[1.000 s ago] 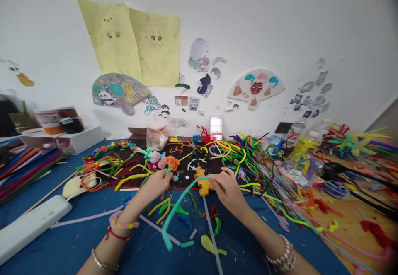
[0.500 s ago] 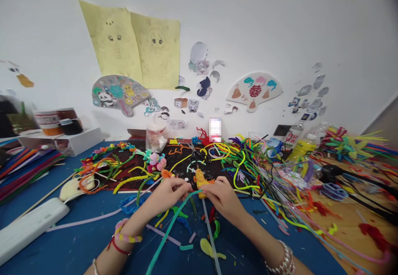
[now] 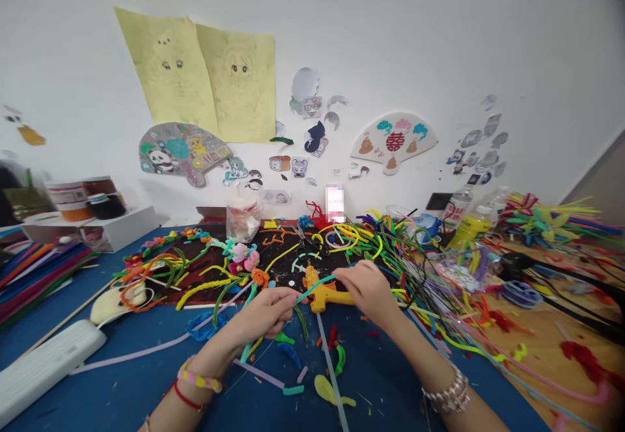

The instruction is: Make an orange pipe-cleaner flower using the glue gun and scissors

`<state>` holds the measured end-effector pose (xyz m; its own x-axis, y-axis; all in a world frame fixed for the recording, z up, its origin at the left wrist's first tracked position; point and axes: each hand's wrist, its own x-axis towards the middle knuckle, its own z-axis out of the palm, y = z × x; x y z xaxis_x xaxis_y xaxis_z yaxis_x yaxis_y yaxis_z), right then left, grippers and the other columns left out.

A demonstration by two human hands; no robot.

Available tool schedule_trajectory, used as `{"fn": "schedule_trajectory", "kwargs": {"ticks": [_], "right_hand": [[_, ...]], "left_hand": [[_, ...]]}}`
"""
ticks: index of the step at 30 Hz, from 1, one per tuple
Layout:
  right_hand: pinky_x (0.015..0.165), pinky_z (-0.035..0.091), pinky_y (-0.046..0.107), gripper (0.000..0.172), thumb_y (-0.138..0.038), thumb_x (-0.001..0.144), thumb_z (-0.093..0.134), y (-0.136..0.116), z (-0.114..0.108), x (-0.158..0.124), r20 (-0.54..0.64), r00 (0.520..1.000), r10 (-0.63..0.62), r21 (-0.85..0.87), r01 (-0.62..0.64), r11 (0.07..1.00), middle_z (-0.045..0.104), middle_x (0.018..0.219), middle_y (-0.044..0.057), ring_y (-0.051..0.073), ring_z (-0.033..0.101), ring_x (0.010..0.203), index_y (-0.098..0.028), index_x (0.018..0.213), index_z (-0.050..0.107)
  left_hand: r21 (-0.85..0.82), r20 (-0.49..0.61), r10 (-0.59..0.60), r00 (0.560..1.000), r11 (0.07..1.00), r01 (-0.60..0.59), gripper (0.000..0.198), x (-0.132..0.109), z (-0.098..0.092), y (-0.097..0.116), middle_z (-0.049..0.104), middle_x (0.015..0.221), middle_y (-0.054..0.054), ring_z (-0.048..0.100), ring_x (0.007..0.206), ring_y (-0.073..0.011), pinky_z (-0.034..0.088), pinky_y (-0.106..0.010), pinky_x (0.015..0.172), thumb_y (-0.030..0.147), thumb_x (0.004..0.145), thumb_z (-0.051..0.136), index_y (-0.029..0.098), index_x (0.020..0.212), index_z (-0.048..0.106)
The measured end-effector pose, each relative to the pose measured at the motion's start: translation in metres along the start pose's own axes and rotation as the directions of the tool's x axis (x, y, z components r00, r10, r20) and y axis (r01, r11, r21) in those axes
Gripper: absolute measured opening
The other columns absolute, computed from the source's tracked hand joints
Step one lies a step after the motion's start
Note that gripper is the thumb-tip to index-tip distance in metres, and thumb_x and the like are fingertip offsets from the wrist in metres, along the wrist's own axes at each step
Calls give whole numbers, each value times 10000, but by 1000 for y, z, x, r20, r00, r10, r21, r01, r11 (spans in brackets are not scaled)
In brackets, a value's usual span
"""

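Observation:
A turquoise pipe cleaner [image 3: 316, 286] stretches between my two hands, above the table. My left hand [image 3: 267, 316] pinches it with thumb and forefinger, and its tail hangs down behind the wrist. My right hand [image 3: 367, 293] is closed on the other end. Just behind the pipe cleaner lies a yellow glue gun [image 3: 319, 300], its handle pointing right and partly covered by my right hand. Below the hands are a short teal piece [image 3: 293, 391], a yellow fuzzy piece [image 3: 326, 390], a green curl [image 3: 340, 360] and a long pale strip [image 3: 330, 360].
Tangled pipe cleaners [image 3: 390, 250] heap up along the right. Pink and orange fuzzy flowers [image 3: 244, 259] sit behind my left hand. A white power strip [image 3: 51, 367] lies at left. Bottles [image 3: 471, 227] and a plastic cup [image 3: 243, 217] stand by the wall.
My right hand has moved up and right, drawing the pipe cleaner out between the hands. My left hand has shifted slightly left and down. More of the glue gun's handle shows.

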<state>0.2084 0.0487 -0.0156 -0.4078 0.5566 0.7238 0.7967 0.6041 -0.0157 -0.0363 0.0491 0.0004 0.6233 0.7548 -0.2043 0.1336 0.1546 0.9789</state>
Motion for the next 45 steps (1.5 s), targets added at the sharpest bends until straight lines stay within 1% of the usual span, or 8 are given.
{"fn": "schedule_trajectory", "kwargs": {"ticks": [12,16,19,24,28,32,37,45], "right_hand": [[883,296,372,214,-255,901,430,44,-12,-7,-290,897,333,-178,-393,902,693,848,36,176,591,799,-197,884,636],[959,247,470,219,-253,899,432,32,-13,-2,-248,916,316,-223,-372,901,647,914,61,215,550,903,-219,1013,616],[990,220,547,330,-273,889,441,19,-16,3,-245,925,290,-241,-348,906,539,1159,118,281,458,1099,-225,1208,511],[1002,307,505,444,-238,880,431,-14,-14,2,-218,955,203,-46,-218,975,382,1321,133,298,361,1214,-206,1319,373],[965,386,434,447,-155,848,487,-45,-7,-3,-173,979,-104,55,116,992,472,1235,103,233,434,1151,-234,1279,398],[869,445,317,308,-135,859,503,-62,-4,-4,-109,917,-384,75,393,917,615,1028,36,160,532,980,-239,1150,512],[627,430,265,166,-155,872,500,-63,3,-5,-23,908,-418,115,418,901,632,701,-18,127,539,683,-207,1024,542],[518,361,266,95,-144,870,471,-66,3,-7,-79,917,-391,133,398,907,620,635,-17,127,516,574,-196,924,529]], "left_hand": [[41,30,15,999,999,-16,332,-5,5,4,304,491,104,209,362,-27,162,-179,360,493,798,514,162,780,534],[-211,62,116,991,972,-100,276,-6,10,6,435,548,47,368,457,-52,305,-190,452,401,783,590,126,763,571],[-462,-60,197,978,864,-203,218,-4,13,7,504,688,-5,438,602,-75,360,-198,553,318,738,664,115,712,588],[-593,-214,190,958,755,-282,179,1,17,5,457,646,24,377,550,-57,326,-178,510,287,702,703,131,721,618],[-507,-232,180,956,816,-277,221,0,23,3,439,553,45,350,498,-49,320,-174,497,323,694,708,123,753,637],[-397,-185,148,971,893,-212,270,-1,30,2,466,528,45,374,473,-43,294,-165,462,356,651,732,115,662,611],[-268,-176,83,981,955,-129,254,2,34,-1,505,522,45,426,451,-51,307,-175,442,327,605,755,125,626,602],[-169,-165,54,985,982,-82,246,2,33,-2,494,448,48,419,409,-51,288,-172,405,310,574,760,122,611,606]]}}
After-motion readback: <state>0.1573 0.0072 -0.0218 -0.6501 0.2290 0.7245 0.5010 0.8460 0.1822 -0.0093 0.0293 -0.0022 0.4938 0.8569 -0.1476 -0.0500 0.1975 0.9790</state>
